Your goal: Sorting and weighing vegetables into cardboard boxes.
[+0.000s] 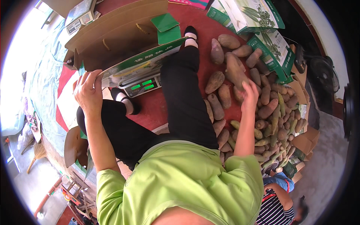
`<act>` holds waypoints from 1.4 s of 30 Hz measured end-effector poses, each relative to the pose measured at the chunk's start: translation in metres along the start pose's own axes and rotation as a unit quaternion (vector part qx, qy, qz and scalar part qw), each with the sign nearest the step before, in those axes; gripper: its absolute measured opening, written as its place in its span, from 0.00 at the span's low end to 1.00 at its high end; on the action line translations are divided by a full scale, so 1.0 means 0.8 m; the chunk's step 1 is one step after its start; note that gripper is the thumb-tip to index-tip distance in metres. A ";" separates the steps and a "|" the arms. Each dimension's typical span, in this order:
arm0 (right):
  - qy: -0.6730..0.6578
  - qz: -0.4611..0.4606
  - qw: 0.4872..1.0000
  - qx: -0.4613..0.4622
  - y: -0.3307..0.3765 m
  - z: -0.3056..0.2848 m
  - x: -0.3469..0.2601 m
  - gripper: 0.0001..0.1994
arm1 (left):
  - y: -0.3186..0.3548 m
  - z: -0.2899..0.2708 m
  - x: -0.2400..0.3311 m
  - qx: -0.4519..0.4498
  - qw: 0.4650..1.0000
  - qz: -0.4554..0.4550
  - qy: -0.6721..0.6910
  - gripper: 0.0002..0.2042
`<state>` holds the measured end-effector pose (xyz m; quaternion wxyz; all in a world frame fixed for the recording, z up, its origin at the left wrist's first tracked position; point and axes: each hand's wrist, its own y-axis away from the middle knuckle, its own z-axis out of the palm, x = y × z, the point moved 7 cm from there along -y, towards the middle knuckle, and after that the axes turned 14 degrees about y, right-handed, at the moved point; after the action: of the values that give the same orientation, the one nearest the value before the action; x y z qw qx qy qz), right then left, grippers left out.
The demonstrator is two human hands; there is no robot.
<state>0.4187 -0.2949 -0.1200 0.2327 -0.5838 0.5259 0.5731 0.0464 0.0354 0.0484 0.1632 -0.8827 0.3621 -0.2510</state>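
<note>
A lime-green shirt [191, 180] fills the near foreground, beyond which the left hand [89, 88] pinches the edge of an open carton [150, 57] and the right hand [249, 94] curls closed round one end of a long brown tuber [235, 72] beside the tuber heap [268, 108].

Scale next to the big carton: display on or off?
On. The scale has three green-lit display panels, visible just below the edge of the carton.
</note>
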 end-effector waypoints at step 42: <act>0.514 -0.109 0.849 0.059 0.058 -0.050 0.228 0.08 | 0.006 0.018 -0.047 -0.004 0.999 -0.037 -0.011 0.07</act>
<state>0.3562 -0.4091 -0.2621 0.0244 -0.8339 0.5359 0.1301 0.0290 0.0606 0.0225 0.1548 -0.8987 0.3287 -0.2456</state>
